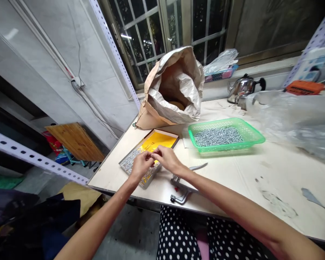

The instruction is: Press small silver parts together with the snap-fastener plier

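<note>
Your forearms (103, 216) sit closest in the head view, left hand (142, 165) and right hand (165, 157) fingertips together over the tray (151, 180); can't tell what's pinched, tbh. Tray runs lengthwise away and rightward, silver pieces (130, 161) at its near end, left hand nearer them.

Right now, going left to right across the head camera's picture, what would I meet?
Wooden board, shallow tray holding small metal pieces, green basket holding more metal pieces, orange object.
</note>
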{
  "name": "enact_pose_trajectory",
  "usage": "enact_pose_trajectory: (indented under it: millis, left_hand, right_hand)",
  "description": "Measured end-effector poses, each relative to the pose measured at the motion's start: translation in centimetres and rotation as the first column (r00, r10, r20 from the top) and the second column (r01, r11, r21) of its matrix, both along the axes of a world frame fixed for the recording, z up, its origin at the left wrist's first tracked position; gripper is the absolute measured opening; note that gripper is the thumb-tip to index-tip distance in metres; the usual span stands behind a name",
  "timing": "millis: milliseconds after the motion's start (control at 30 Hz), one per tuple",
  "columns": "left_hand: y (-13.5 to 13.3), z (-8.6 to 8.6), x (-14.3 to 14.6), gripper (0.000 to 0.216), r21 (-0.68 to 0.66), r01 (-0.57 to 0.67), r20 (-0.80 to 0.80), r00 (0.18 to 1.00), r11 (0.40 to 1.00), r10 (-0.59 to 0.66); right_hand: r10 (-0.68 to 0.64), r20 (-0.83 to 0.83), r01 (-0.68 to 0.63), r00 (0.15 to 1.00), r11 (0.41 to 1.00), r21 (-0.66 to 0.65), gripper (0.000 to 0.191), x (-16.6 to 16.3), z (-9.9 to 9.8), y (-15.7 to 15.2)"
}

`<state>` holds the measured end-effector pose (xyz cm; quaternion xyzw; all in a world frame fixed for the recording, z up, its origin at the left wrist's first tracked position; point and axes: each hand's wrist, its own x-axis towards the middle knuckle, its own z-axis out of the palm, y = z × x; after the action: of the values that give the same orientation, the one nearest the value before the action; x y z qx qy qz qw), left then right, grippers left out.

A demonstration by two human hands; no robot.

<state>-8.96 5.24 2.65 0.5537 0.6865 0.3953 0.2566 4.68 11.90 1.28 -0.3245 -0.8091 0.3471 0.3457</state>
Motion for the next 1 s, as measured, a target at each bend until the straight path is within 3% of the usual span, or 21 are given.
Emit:
enact_pose_trajectory:
  millis: [67,233,333,533,667,767,833,900,1000]
  left_hand:
    - [-0.6,0.3,-0.3,0.029,-0.031,0.001,0.108,0.994,1.0,0.003]
    - [-1.5,0.6,-1.7,0.034,-0.047,-0.021,0.087,0.996,0.999,0.025]
    - [-1.7,0.7,-2.4,0.037,-0.13,-0.022,0.197,0.979,0.991,0.048]
    - [-2.3,0.9,-3.9,0.038,-0.288,0.065,0.564,0.818,0.955,0.115]
    - [-2.9,1.1,-4.9,0.024,-0.316,0.13,0.662,0.74,0.94,0.12]
    - [-3.2,1.8,-5.3,0.021,-0.333,0.077,0.649,0.742,0.94,0.169]
    - [-3.5,2.4,-5.1,0.025,-0.314,-0.033,0.58,0.784,0.949,0.219]
    - [-4.0,3.0,-4.4,0.029,-0.241,-0.124,0.492,0.839,0.963,0.231]
    - [-5.6,3.4,-2.0,0.035,-0.152,-0.087,0.386,0.912,0.985,0.14]
  right_hand:
    - [-0.003,0.005,0.003,1.0,1.0,-0.008,0.012,-1.2,-0.2,-0.3]
    - [0.041,-0.041,-0.041,0.998,0.999,0.01,0.007,-2.1,0.0,-1.0]
    - [0.095,-0.041,-0.095,0.995,0.995,0.012,0.009,-2.5,0.3,-1.0]
    - [0.144,-0.085,-0.148,0.986,0.988,-0.039,0.013,-3.3,0.6,-0.8]
    - [0.191,-0.134,-0.211,0.972,0.965,-0.156,0.01,-3.8,0.4,-1.0]
    - [0.218,-0.167,-0.25,0.962,0.947,-0.203,0.008,-4.4,0.5,-0.8]
    - [0.194,-0.139,-0.209,0.971,0.973,-0.102,0.007,-4.6,0.8,-0.6]
    - [0.156,-0.082,-0.151,0.984,0.987,0.06,0.02,-4.0,1.4,-0.5]
    - [0.146,-0.002,-0.141,0.989,0.959,0.245,0.031,-0.8,2.0,-1.1]
